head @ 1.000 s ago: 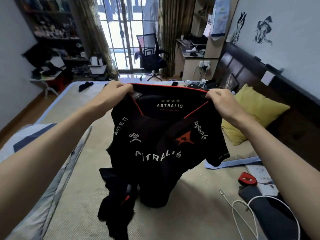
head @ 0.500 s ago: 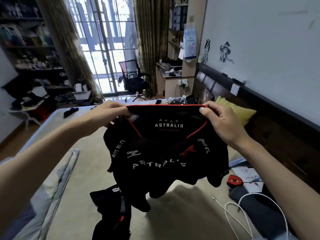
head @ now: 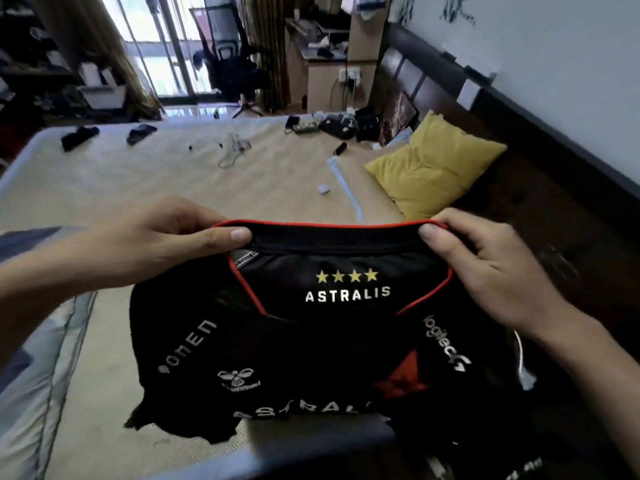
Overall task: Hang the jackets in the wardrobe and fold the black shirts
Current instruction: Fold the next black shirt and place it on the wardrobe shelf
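Head view, the only view: I see both hands holding a black shirt up by its collar above the near edge of the bed. My left hand pinches the left end of the red-trimmed collar, thumb on the near side and fingers curled behind the cloth. My right hand pinches the right end in the same way, thumb tip pressed on the collar rim. The collar is stretched taut and roughly level between the two hands. The shirt hangs front toward the camera; inside the neck opening I read four gold stars over the word ASTRALIS, and on the chest a red star emblem, white sponsor marks and a second, partly creased ASTRALIS. Its lower part is bunched, and its hem drapes at the bed's near edge.

On the bed, well beyond the shirt, a yellow pillow lies at the right against the dark headboard. Small dark items and a thin cable are scattered across the far part of the mattress. An office chair stands before the bright window behind the bed.
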### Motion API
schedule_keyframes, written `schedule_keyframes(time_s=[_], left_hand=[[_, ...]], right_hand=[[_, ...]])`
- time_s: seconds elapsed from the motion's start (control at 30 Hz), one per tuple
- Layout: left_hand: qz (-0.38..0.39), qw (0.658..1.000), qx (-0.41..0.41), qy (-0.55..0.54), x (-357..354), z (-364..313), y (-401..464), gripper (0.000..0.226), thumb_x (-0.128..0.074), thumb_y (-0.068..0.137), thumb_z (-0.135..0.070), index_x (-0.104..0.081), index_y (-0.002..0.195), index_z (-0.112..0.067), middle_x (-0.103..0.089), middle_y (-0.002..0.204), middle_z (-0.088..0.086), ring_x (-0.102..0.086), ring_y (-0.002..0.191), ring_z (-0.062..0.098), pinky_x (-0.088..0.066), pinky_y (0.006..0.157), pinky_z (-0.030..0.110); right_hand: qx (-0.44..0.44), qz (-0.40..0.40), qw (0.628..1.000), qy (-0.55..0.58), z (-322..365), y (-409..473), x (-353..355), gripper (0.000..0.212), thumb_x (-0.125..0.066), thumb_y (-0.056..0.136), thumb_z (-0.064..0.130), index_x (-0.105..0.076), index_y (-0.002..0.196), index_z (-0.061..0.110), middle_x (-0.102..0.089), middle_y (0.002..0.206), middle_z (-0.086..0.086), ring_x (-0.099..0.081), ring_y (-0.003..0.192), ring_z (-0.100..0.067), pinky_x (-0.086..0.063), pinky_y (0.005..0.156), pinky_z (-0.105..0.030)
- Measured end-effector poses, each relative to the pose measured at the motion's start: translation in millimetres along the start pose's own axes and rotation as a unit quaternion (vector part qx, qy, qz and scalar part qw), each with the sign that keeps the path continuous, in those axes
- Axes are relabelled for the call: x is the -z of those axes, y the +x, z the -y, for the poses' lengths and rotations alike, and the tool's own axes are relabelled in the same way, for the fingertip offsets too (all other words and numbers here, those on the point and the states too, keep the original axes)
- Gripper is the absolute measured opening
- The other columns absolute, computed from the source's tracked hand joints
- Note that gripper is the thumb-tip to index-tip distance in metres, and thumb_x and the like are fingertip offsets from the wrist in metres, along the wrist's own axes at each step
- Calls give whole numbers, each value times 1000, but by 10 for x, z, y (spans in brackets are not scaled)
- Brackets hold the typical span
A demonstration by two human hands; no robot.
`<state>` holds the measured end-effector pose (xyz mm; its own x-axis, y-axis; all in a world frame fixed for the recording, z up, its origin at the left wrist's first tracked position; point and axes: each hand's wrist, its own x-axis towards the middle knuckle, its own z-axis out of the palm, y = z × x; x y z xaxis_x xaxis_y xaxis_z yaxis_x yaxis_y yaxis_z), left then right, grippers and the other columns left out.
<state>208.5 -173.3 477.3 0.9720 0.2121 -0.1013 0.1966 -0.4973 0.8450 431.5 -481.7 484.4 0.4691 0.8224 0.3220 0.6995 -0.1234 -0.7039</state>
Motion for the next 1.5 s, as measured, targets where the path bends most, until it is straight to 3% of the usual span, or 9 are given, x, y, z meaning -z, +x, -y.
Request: schedule_keyframes(time_s=[0.2, 0.37, 0.6, 0.77, 0.9, 1.1, 1.2, 1.33, 1.5], left_hand=[[0, 995, 93, -33, -296, 1017, 1023, 63, -59, 84, -71, -60, 75, -8, -45, 64, -2, -42, 59, 15, -29, 52, 32], [13, 987, 157, -9, -447, 2113, 1610, 32, -70, 88, -45, -64, 75, -16, -43, 58, -14, -40, 55, 0, -31, 53, 21], [46, 976, 211, -7, -816, 3628, 1679, 20, -75, 84, -37, -63, 81, -21, -57, 64, -9, -50, 61, -1, -38, 60, 18], [-47, 968, 245, -21, -890, 4776, 2255, 22, -73, 90, -31, -65, 79, -14, -60, 71, 11, -54, 66, 7, -43, 68, 31], [-103, 964, 242, -43, -982, 5479, 2855, 31, -70, 94, -27, -59, 73, -7, -56, 68, -1, -52, 68, 11, -40, 65, 22], [-151, 961, 229, 39, -878, 6169, 3548, 21, -67, 95, -36, -65, 90, -15, -66, 71, 3, -54, 63, 14, -40, 59, 20], [-191, 946, 236, 109, -684, 6419, 3867, 16, -66, 95, -39, -64, 95, -23, -69, 89, 7, -63, 82, 24, -45, 74, 33], [-237, 895, 241, 291, -829, 6359, 4022, 46, -57, 97, -31, -48, 138, -13, -49, 135, 21, -52, 121, 40, -39, 104, 51], [-170, 895, 113, 397, -1802, 5925, 3617, 65, -41, 99, -38, -33, 155, -6, -31, 163, 12, -29, 151, 25, -11, 122, 61]], right_hand=[[-117, 109, 987, -27, -1621, 865, -967, 40, -50, 99, 48, -65, 87, 14, -65, 77, -7, -62, 78, -22, -45, 73, -33], [-198, 170, 965, -9, -2725, 1222, -1943, 50, -46, 89, 62, -59, 83, 14, -59, 73, 2, -56, 74, -19, -46, 75, -45], [-261, 252, 931, 28, -3632, 965, -3024, 23, -62, 98, 40, -63, 84, 23, -65, 76, 6, -61, 76, -11, -49, 78, -39], [-296, 173, 939, 31, -4381, 1412, -3785, 27, -63, 97, 40, -68, 80, 20, -66, 74, 0, -58, 72, -9, -47, 74, -34], [-296, 131, 946, -5, -4975, 1862, -4351, 36, -62, 97, 39, -68, 84, 6, -66, 75, -10, -61, 73, -20, -43, 70, -37], [-237, 106, 956, -139, -5691, 2587, -4747, 35, -53, 101, 48, -70, 104, 17, -73, 103, -8, -65, 100, -31, -41, 74, -35], [-212, 108, 946, -221, -5912, 3035, -4930, 45, -45, 101, 56, -65, 108, 16, -71, 108, -12, -64, 103, -36, -45, 78, -41], [-218, 111, 944, -223, -5988, 3226, -5084, 59, -44, 97, 65, -59, 113, 10, -67, 113, -10, -60, 107, -34, -47, 88, -44], [-240, 172, 928, -226, -5912, 2856, -4678, 66, -46, 85, 81, -60, 101, 19, -65, 95, 3, -58, 91, -23, -46, 84, -40]])
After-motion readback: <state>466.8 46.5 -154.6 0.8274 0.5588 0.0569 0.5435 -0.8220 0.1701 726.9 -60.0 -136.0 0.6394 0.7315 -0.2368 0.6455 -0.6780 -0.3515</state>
